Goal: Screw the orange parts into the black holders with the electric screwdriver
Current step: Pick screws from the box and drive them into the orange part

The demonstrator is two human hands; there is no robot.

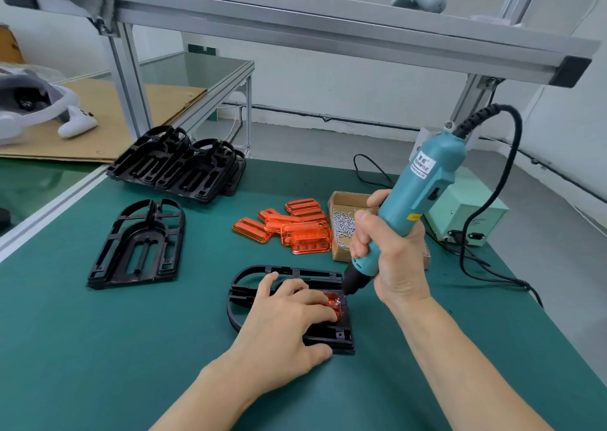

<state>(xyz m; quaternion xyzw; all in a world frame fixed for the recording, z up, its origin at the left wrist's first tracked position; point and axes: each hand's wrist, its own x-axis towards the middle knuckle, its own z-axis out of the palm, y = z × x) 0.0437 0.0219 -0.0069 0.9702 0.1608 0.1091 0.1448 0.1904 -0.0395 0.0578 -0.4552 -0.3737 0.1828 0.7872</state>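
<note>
A black holder (pixel 249 278) lies on the green mat in front of me. An orange part (pixel 332 301) sits in it, mostly hidden under my left hand (pixel 285 322), which presses down on the part and holder with its fingers spread. My right hand (pixel 387 250) grips the teal electric screwdriver (pixel 417 194), tilted, its black tip touching a screw at the orange part's upper right corner. Several loose orange parts (pixel 295 227) lie behind, next to a cardboard box of screws (pixel 345 225).
One single black holder (pixel 138 243) lies at the left, and a stack of black holders (pixel 184 164) stands behind it. The screwdriver's power supply (pixel 469 220) and black cable (pixel 486 266) are at the right. Aluminium frame posts rise at the back.
</note>
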